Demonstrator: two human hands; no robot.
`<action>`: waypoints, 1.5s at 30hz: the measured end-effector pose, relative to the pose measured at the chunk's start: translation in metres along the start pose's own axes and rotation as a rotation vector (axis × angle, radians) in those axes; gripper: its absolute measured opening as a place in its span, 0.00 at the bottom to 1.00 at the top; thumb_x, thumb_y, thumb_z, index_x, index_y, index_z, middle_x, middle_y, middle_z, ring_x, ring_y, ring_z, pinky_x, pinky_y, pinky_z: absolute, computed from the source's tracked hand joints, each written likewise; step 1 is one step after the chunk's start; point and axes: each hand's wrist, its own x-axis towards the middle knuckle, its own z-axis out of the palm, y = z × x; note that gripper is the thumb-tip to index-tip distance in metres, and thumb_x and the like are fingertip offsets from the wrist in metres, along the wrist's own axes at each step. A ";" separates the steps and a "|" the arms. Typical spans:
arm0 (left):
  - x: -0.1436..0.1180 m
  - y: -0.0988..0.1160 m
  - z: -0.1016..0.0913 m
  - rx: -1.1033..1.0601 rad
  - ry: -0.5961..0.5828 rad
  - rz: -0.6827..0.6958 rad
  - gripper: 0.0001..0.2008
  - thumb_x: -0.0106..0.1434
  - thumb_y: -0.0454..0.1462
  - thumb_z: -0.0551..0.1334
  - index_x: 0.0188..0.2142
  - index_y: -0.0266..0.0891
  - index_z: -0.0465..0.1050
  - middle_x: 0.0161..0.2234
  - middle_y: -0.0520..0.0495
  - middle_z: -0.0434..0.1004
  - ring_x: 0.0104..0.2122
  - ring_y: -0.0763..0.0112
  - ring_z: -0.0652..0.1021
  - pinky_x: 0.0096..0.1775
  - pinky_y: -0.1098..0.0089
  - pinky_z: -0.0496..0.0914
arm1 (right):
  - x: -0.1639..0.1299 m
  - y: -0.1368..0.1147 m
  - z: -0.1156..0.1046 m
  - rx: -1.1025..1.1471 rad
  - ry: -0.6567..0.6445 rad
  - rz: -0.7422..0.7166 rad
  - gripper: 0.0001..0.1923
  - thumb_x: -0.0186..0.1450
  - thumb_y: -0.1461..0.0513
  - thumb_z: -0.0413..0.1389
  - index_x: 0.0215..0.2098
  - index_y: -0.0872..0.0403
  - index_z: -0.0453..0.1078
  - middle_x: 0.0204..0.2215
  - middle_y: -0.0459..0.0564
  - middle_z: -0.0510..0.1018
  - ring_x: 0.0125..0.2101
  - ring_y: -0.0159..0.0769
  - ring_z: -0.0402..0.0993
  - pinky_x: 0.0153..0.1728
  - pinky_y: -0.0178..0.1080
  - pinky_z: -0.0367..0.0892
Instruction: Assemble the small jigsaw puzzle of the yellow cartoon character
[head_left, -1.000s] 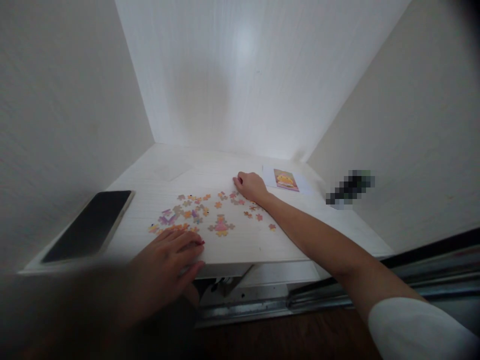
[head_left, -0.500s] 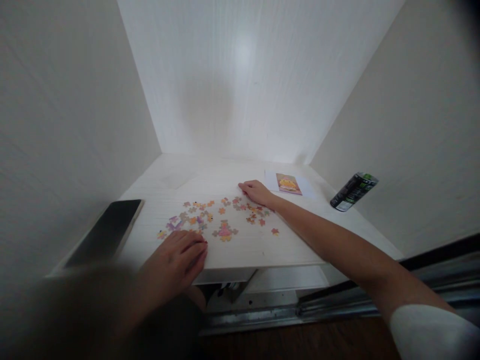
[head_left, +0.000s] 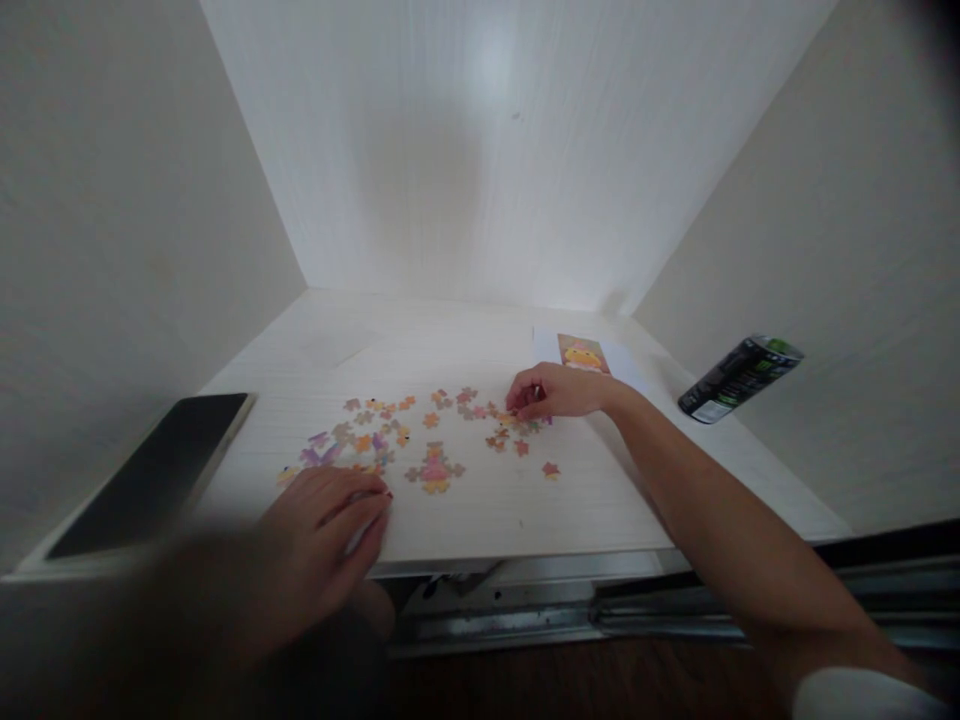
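Several small orange, pink and purple jigsaw pieces [head_left: 390, 430] lie scattered on a white shelf [head_left: 480, 340]. A small joined cluster of pieces [head_left: 435, 470] sits near the front. My right hand [head_left: 559, 392] rests at the right end of the scatter, fingers curled over a few pieces; whether it grips one I cannot tell. My left hand [head_left: 326, 530] lies flat on the front edge of the shelf, fingers spread, just in front of the left pieces.
A dark phone [head_left: 154, 470] lies at the left edge. A printed picture card on white paper [head_left: 583, 355] lies behind my right hand. A black and green can [head_left: 739, 378] lies tilted against the right wall. A metal rail [head_left: 525, 610] runs below the shelf.
My right hand has drawn back from the far pieces toward me and to the right, and its fingers have curled over the pieces. The view has shifted slightly; my left hand stays put.
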 end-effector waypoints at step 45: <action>-0.004 -0.002 -0.001 0.007 -0.162 -0.270 0.17 0.66 0.41 0.58 0.52 0.39 0.71 0.56 0.41 0.72 0.56 0.55 0.71 0.57 0.50 0.63 | 0.005 -0.029 0.028 -0.209 0.183 -0.017 0.11 0.61 0.58 0.57 0.40 0.54 0.75 0.29 0.50 0.79 0.27 0.34 0.71 0.30 0.36 0.65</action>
